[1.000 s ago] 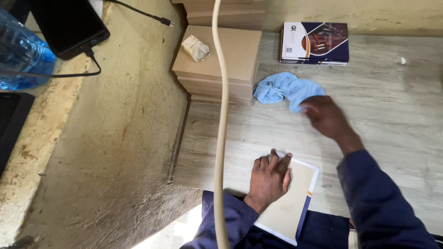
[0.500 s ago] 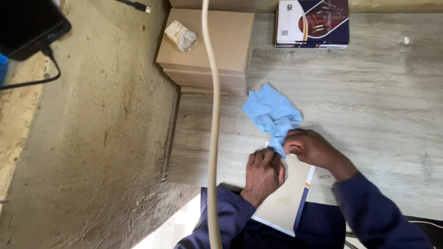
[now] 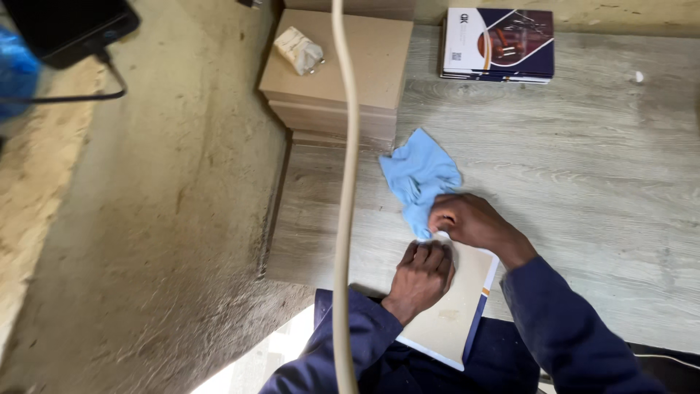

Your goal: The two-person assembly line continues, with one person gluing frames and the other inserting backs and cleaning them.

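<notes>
Cloth point(image 3: 419, 175), light blue and crumpled, lies on our grey wood-grain table point(image 3: 583, 168), its lower end gathered under our right hand; half a second ago it sat much the same, and a second ago it lay farther up by the boards with our right hand only reaching for it.

Starting at the far left, we see a dark phone point(image 3: 69, 29) with a black cable on the rough tan ledge, now closer to the corner of the view than before. A pale cord point(image 3: 346, 182) hangs down the middle-left of the view. Behind it a stack of brown boards point(image 3: 350, 73) carries a small crumpled wad point(image 3: 297, 49).

Our left hand point(image 3: 423, 273) rests knuckles up, fingers curled, pressing on a pale flat panel point(image 3: 452, 314) with a dark blue edge at the near rim of the table; it has kept that spot through all three moments. Just right of it, touching the panel's top edge, our right hand point(image 3: 470, 219) is closed around the cloth's lower end. At the far right top lies a dark printed booklet point(image 3: 499, 42), well apart from both hands.
</notes>
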